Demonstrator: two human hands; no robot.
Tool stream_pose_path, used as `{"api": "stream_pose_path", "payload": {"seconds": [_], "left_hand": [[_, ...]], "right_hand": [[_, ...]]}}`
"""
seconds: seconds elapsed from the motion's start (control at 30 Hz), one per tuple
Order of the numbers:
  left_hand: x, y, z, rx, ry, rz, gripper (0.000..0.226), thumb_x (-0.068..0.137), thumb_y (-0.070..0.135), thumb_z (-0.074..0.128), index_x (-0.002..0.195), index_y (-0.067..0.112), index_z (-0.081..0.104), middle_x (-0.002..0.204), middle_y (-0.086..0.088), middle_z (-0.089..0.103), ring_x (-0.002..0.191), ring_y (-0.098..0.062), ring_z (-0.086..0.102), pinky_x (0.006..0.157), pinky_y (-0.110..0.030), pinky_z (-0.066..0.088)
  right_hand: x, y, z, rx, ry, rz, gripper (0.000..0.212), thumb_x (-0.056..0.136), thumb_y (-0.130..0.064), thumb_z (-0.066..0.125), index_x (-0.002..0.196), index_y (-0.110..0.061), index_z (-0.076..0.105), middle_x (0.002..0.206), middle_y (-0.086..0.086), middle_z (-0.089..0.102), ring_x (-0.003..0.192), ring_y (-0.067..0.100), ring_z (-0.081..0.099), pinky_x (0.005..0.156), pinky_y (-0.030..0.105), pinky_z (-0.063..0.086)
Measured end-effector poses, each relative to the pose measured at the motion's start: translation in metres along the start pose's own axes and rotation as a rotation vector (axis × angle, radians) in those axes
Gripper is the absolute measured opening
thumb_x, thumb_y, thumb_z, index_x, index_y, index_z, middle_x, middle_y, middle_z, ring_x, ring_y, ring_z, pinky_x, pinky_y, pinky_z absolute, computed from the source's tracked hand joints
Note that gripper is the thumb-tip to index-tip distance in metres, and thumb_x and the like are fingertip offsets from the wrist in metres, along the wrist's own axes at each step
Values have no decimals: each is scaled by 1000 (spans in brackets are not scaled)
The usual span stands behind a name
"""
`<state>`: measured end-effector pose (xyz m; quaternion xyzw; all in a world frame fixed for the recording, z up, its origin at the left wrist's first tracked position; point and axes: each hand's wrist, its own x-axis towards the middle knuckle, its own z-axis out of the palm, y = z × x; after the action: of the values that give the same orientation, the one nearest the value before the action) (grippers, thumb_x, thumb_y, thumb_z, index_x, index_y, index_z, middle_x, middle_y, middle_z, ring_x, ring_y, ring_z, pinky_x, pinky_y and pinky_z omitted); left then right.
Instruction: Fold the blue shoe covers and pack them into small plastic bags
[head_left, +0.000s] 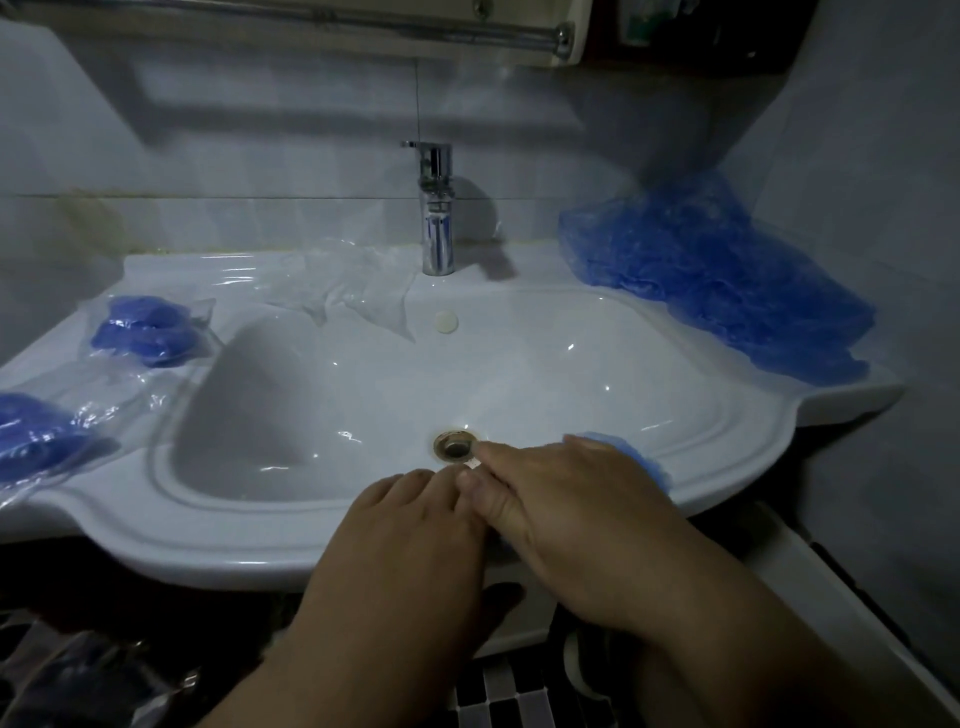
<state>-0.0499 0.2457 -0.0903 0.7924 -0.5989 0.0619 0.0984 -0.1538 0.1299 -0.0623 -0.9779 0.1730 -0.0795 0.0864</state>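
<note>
The shoe cover (631, 460) in work lies on the front right rim of the sink (208, 540). It is almost wholly hidden beneath the right hand (566, 499), and only a blue edge shows past the far side of that hand. The right hand lies palm down with fingers extended flat on the cover, probably to keep a fold pressed. The left hand (410, 525) lies palm down just beside it, fingertips meeting those of the right hand near the drain (456, 447); whether it pinches anything cannot be told. Stock is staged on the right: a loose pile of blue shoe covers (717, 275) occupies the back right corner of the worktop. Empty plastic bags (353, 286), clear and flat, lie on the back ledge just left of the tap (436, 208). Finished output sits on the left ledge. One packed bag (150, 330) holds a compact blue bundle, and a second packed bag (36, 436), nearer the front edge, holds the same. This layout suggests a work flow from right to left.
</note>
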Motion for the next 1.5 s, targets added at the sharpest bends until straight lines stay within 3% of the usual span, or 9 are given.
{"api": "stream_pose_path", "payload": {"seconds": [0.13, 0.27, 0.37, 0.53, 0.73, 0.9, 1.13, 1.3, 1.5], "left_hand": [[0, 4, -4, 4, -13, -51, 64, 60, 60, 41, 103, 21, 68, 92, 5, 70, 75, -18, 67, 68, -35, 56], [1, 5, -9, 42, -22, -64, 71, 61, 64, 45, 112, 19, 67, 99, 3, 72, 79, -17, 68, 71, -35, 56], [2, 7, -8, 60, -42, -66, 73, 79, 68, 39, 139, 27, 42, 134, 11, 54, 111, -13, 57, 99, -33, 43], [-2, 5, -9, -85, 72, -89, 84, 79, 75, 47, 147, 43, 7, 145, 22, 34, 121, -3, 46, 105, -22, 33], [-3, 4, -16, -258, 121, -142, 76, 74, 64, 65, 135, 49, 23, 135, 27, 36, 110, 1, 50, 87, -14, 40], [-3, 1, -20, -289, 189, -123, 53, 68, 58, 75, 114, 44, 56, 119, 26, 50, 93, -1, 57, 79, -18, 48], [-6, -4, -36, -143, 237, -32, 26, 68, 46, 50, 71, 32, 71, 79, 14, 63, 65, -17, 61, 53, -40, 53], [2, -25, -23, -257, 99, -136, 22, 67, 61, 42, 85, 54, 53, 66, 17, 60, 64, -8, 61, 61, -37, 55], [2, -31, -35, -411, 119, -282, 20, 70, 64, 52, 81, 49, 59, 71, 29, 64, 60, 1, 61, 57, -28, 50]], "right_hand": [[-2, 9, 1, -174, 100, -77, 11, 95, -35, 51, 105, -32, 52, 82, -5, 64, 71, 23, 61, 65, 47, 54], [-6, 18, -6, -114, 11, 120, 58, 90, -61, 8, 106, -34, 56, 98, -8, 63, 88, 13, 55, 86, 36, 45], [-8, 20, -7, -75, -17, 143, 58, 91, -69, 18, 127, -37, 51, 123, -11, 60, 107, 10, 54, 98, 32, 41], [-24, 38, -25, 205, -70, 33, 94, 64, -69, 71, 144, -53, 24, 143, -41, 23, 124, -17, 33, 101, 9, 29], [-34, 66, -29, 345, 211, -11, 35, 77, -12, 77, 102, -37, 73, 117, -29, 62, 111, -12, 54, 93, 4, 39], [-30, 64, -25, 323, 227, -57, 16, 85, -23, 67, 92, -33, 77, 112, -25, 64, 109, -4, 57, 88, 6, 40], [-35, 61, -32, 387, 137, -125, 16, 78, -38, 61, 84, -31, 74, 97, -17, 65, 101, 12, 61, 83, 23, 47], [-38, 68, -33, 483, 115, 14, 47, 63, -17, 88, 101, -40, 71, 99, -22, 70, 96, -3, 65, 83, 9, 47], [-31, 65, -32, 523, 189, 121, 25, 85, -12, 69, 95, -35, 74, 90, -22, 71, 87, -2, 65, 75, 10, 45]]}}
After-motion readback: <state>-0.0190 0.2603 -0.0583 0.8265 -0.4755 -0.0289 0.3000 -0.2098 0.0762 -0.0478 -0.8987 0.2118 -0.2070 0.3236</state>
